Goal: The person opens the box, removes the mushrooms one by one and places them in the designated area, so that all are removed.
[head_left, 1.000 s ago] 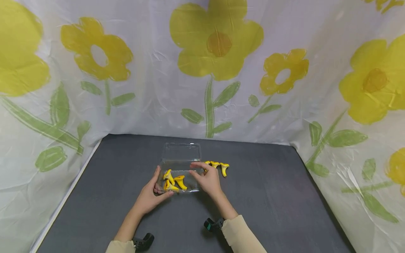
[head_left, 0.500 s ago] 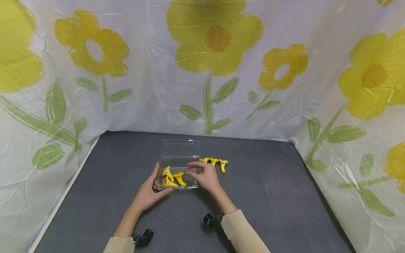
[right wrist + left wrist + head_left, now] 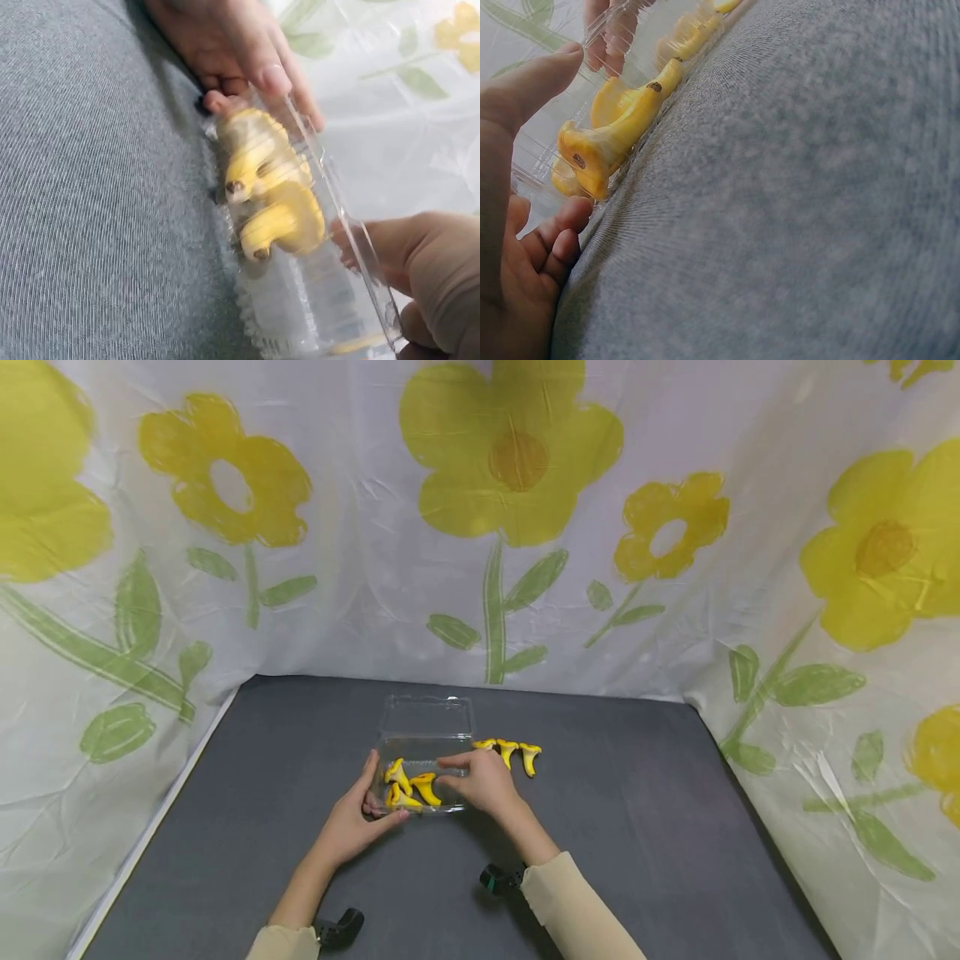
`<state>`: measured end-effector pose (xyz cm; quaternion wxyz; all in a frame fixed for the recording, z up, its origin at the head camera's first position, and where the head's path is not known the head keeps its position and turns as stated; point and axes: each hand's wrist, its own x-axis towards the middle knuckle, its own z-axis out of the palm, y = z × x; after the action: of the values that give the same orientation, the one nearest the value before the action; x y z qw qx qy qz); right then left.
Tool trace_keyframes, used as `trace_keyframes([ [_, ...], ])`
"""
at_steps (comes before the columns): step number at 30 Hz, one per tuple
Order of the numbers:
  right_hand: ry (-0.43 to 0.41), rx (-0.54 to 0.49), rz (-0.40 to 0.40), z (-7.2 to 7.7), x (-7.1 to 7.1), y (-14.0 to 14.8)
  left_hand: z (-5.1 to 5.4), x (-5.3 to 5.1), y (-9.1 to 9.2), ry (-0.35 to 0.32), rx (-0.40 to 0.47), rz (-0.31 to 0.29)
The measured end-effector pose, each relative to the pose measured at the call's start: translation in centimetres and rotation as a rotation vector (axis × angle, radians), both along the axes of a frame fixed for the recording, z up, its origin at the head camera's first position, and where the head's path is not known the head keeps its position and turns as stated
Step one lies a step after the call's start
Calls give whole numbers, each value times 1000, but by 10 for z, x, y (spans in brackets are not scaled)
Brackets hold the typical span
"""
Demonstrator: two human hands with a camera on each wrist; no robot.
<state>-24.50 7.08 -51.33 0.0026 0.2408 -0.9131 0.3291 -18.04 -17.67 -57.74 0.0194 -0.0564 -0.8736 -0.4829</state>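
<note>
A clear plastic clamshell box [image 3: 420, 746] lies on the dark table, its lid folded back behind it. Three yellow chanterelle mushrooms [image 3: 426, 787] are in its left part. My left hand [image 3: 347, 820] grips the box's left end, thumb at the front rim and fingers curled around the side; the left wrist view shows this thumb [image 3: 544, 75] on the clear wall. Over the right part of the box reaches my right hand [image 3: 487, 785], thumb and forefinger apart and nothing seen between them. In the right wrist view its fingertips are close to the nearest mushroom [image 3: 285, 221].
To the right of the box, more chanterelles [image 3: 529, 760] stand in a row on the table, partly behind my right hand. A white curtain [image 3: 360, 568] with painted yellow flowers closes off the table's back and sides. Black bands [image 3: 341, 929] sit at both wrists.
My right hand has moved slightly left and further over the box. The left hand keeps its grip, and the mushrooms stay where they were. The head view has tilted a little.
</note>
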Motion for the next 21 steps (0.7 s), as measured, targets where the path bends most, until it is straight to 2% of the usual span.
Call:
trace_keyframes([
  [7,66,35,5,2,1,-5,2,0,0,-4,16,2],
  [13,31,67,-4,2,0,-7,4,0,1,3,28,1],
  [21,20,169,-29,1,2,-11,4,1,1,-14,7,1],
])
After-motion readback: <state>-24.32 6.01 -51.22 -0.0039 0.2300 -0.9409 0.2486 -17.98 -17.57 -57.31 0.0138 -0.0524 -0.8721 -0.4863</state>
